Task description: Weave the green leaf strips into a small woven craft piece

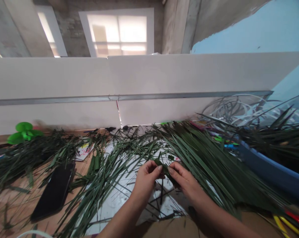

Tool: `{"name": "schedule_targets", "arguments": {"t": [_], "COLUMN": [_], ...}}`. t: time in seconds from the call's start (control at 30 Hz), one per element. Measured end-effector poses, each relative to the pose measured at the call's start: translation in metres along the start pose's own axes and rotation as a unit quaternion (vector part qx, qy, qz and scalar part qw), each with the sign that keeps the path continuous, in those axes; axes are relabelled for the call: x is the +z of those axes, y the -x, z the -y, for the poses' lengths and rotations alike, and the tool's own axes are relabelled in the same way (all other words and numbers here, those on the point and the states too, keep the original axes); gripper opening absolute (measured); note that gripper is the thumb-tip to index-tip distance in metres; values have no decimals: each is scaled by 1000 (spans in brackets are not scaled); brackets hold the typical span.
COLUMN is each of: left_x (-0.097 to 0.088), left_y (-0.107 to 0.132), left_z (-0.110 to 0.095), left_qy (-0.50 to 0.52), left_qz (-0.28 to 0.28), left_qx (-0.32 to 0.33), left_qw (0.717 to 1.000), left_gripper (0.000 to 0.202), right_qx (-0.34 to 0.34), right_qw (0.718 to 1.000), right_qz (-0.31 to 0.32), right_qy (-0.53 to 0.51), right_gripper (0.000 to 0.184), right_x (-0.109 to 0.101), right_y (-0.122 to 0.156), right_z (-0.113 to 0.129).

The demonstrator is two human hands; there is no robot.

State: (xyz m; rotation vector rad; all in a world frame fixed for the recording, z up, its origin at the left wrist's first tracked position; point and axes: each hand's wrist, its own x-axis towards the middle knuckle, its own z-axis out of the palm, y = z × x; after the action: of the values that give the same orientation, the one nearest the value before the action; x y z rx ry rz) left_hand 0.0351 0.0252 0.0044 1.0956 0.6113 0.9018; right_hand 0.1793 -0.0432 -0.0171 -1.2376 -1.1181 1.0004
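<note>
My left hand (149, 173) and my right hand (180, 175) meet at the middle of the table, each pinching the same piece of folded green leaf strip (166, 170). Thumbs and fingertips press on it from both sides, and part of it is hidden behind the fingers. Under the hands lies a white sheet (122, 191) with thin cut strips scattered over it. To the right of my right hand spreads a thick bundle of long green leaves (209, 158). Left of my left hand is a loose pile of narrow leaf strips (102, 185).
A black phone (54, 191) lies at the left among leaf scraps. Behind it sits a green plastic propeller-shaped thing (22, 132). At the right stand a blue tub (268, 165) full of leaves and coiled white cables (238, 109). Yellow handles (285, 224) show at the lower right. A white panel (149, 76) closes off the back.
</note>
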Motion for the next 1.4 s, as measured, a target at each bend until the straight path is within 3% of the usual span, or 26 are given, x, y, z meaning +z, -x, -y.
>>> {"name": "schedule_targets", "arguments": {"t": [0.67, 0.87, 1.03, 1.4], "left_x": [5, 5, 3, 4], "left_y": [2, 5, 5, 3], "left_z": [14, 10, 5, 8], "left_qy": [1, -5, -4, -14], "left_qz": [38, 27, -5, 22], "left_qx": [-19, -22, -14, -6], "left_qw": [999, 999, 1000, 1000], "left_gripper": [46, 44, 42, 42], "right_qx": [-32, -30, -26, -39], "right_qw": [999, 999, 999, 999], "right_qz": [-12, -24, -29, -21], "right_qy": [-8, -8, 6, 11], "right_gripper": [43, 44, 41, 41], "right_x": [2, 4, 2, 1], "right_y": [-1, 0, 0, -2], "right_z": [1, 11, 4, 1]}}
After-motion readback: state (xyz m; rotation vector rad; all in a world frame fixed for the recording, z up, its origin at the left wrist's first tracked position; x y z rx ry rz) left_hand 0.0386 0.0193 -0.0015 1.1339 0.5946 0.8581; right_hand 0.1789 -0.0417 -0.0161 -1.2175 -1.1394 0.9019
